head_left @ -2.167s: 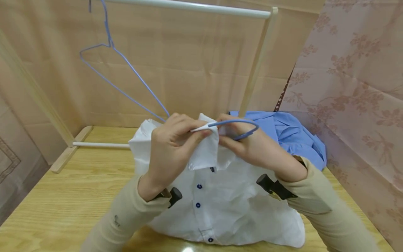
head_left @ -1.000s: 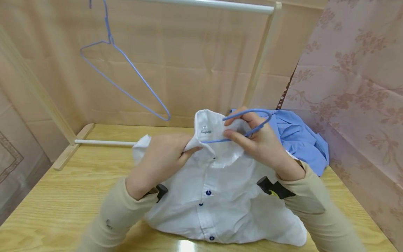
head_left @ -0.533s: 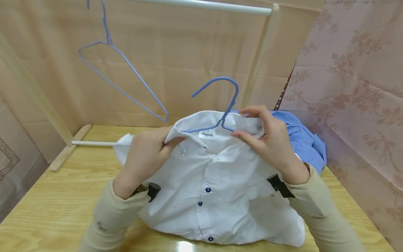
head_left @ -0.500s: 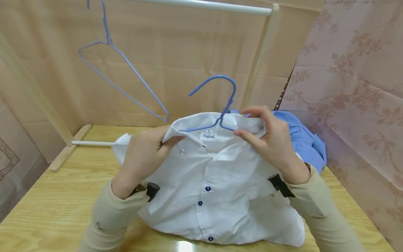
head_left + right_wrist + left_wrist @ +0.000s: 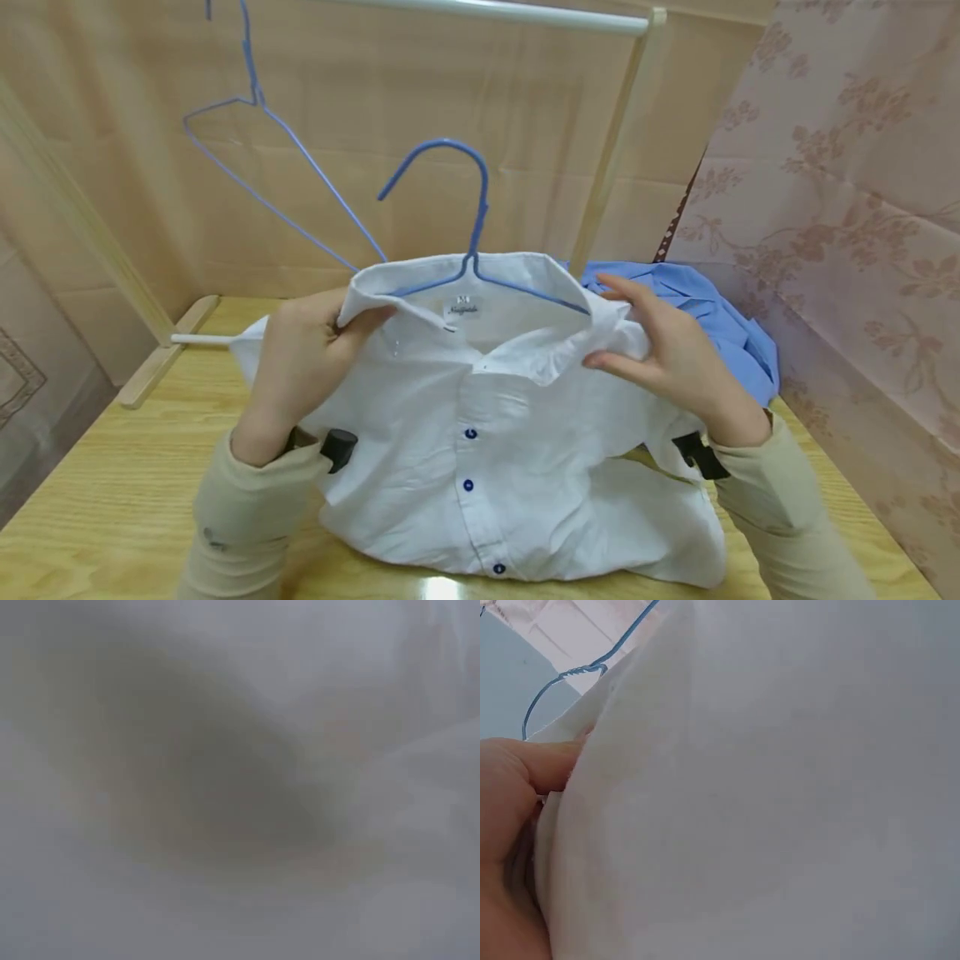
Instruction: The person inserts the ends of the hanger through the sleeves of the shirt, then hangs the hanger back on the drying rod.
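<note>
A white button-up shirt [image 5: 525,433] with dark blue buttons lies with its collar raised toward the back. Inside its neck opening sits a blue wire hanger [image 5: 480,208], its hook standing up above the collar and pointing left. The hanger's two arms run under the cloth on either side. My left hand [image 5: 303,358] pinches the collar's left side, thumb inside; the left wrist view shows this hand [image 5: 514,840] at the cloth's edge. On the right, my right hand [image 5: 667,350] grips bunched shirt cloth by the shoulder between thumb and fingers. White cloth fills the blurred right wrist view.
Another blue wire hanger [image 5: 251,100] hangs at the back left. A rack with a white top rail [image 5: 525,17] and wooden posts stands behind the shirt. Blue cloth [image 5: 720,325] lies heaped at the back right of the wooden table [image 5: 112,483].
The hanger's hook has swung upright and shifted left, with its arms now inside the shirt. My right hand has moved from the hanger to the shoulder cloth; my left hand has shifted left.
</note>
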{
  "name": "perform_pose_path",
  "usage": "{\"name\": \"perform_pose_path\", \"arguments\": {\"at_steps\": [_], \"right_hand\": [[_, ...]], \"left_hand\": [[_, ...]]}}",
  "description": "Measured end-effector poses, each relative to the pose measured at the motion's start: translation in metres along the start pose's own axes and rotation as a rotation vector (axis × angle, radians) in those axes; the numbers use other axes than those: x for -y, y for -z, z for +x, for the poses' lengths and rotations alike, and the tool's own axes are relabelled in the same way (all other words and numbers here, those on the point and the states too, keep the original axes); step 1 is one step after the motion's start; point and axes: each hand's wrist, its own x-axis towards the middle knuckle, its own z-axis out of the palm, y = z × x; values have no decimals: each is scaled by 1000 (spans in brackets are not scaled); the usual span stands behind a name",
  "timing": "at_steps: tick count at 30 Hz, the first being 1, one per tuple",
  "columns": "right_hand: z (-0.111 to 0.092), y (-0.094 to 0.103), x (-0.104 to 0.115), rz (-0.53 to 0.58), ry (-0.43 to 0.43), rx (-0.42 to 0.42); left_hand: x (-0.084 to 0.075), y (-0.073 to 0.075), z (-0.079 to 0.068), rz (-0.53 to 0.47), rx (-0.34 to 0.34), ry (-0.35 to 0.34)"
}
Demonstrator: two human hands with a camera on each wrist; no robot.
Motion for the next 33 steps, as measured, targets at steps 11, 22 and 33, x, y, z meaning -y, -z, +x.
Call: {"name": "perform_pose_path", "arguments": {"at_steps": [11, 22, 33], "right_hand": [[-8, 13, -19, 332, 106, -379], [-34, 34, -35, 358, -194, -343], [-38, 35, -48, 4, -212, -11]], "left_hand": [[7, 10, 0, -91, -16, 78], [19, 21, 1, -78, -94, 151], [17, 10, 2, -67, -60, 130]]}}
